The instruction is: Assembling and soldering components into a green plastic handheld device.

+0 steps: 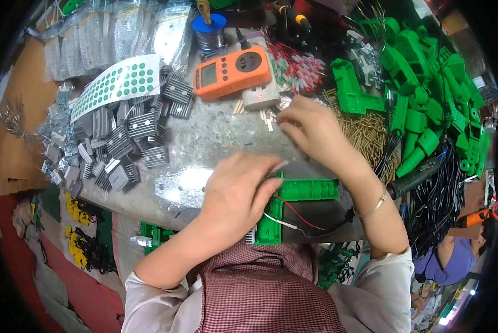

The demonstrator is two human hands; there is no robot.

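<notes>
Find the left hand (pixel 232 191) over the corner of a green L-shaped housing (pixel 310 190), with fingers bent toward a small pale strip (pixel 283 165) — cannot tell whether clamped on it or merely beside it. Read the housing as lying right of and below that grip, with one leg pointing right and the other toward the checked apron (pixel 260 299); nearer to the left hand than to the right. From the corner, can follow a white wire (pixel 282 223) and a red wire (pixel 301 215) slanting down to the right. Farther up, see small white pieces (pixel 268 120) just left of the fingertips of the right hand (pixel 315 130) — cannot tell whether together, apart or closed on one.

Across the grey table (pixel 204 133), can pick out piled heat sinks (pixel 143 126), a sticker sheet (pixel 124 83), a blue spool (pixel 211 39), an orange meter (pixel 235 71), brass-coloured pins (pixel 365 136) and heaped green shells (pixel 399 69). Around it, note cardboard (pixel 15 122) at far left, a co-worker's purple top (pixel 454 262) at far right.
</notes>
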